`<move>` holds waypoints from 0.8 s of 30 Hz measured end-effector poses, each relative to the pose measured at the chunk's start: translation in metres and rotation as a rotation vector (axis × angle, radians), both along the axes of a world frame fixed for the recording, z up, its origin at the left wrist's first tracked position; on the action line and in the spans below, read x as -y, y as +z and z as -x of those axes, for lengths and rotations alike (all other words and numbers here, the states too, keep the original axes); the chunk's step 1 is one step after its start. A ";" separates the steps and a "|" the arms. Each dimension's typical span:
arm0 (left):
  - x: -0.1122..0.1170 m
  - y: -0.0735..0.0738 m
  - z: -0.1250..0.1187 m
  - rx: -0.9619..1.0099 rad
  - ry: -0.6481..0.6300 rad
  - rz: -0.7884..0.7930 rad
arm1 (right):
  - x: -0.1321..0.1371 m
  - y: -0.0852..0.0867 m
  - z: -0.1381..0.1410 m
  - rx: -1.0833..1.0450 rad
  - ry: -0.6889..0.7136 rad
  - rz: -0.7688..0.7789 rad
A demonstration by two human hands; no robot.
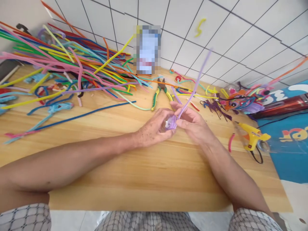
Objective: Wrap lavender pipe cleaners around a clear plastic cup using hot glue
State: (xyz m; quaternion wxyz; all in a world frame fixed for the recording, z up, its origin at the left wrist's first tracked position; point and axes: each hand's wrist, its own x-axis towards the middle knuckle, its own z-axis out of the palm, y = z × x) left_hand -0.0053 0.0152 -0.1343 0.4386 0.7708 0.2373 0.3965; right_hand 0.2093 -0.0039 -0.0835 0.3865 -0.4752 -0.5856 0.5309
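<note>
One small clear piece, rounded in outline, sits in the curl of your left hand in the head view, near the middle of the wooden table. Your fingers and thumb are clamped around it, and a purple coil covers its right side. Your right hand is just beside, its thumb and forefinger closed on a purple fuzzy stem near the coil; the long free end of that stem slants up and to the right, above the table. Exactly how the stem meets the coil is hidden by your fingertips.

Just beyond your hands lie the pliers, green-and-yellow handles spread and pointing toward you. To your left a large heap of coloured stems spreads back to the tiled wall, with a dark blue stem lying nearer you. A pixelated screen stands upright by the wall.

To your right you have a yellow glue gun near the table's edge, a short pink piece beside it, and, farther back, dark purple scraps next to a many-coloured figure with a round eye.
</note>
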 end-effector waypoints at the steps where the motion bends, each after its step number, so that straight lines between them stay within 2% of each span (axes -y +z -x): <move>1: 0.000 0.000 0.000 -0.002 -0.003 0.004 | 0.000 -0.002 -0.002 -0.011 0.002 0.012; 8: 0.000 0.001 0.002 -0.020 -0.037 -0.030 | 0.000 -0.012 -0.009 -0.087 0.002 0.053; 15: -0.003 -0.006 0.003 -0.002 -0.069 -0.098 | 0.002 -0.016 -0.001 -0.113 -0.037 -0.036; 24: 0.000 -0.005 -0.001 -0.020 -0.030 -0.103 | 0.002 -0.021 -0.003 -0.135 -0.057 -0.026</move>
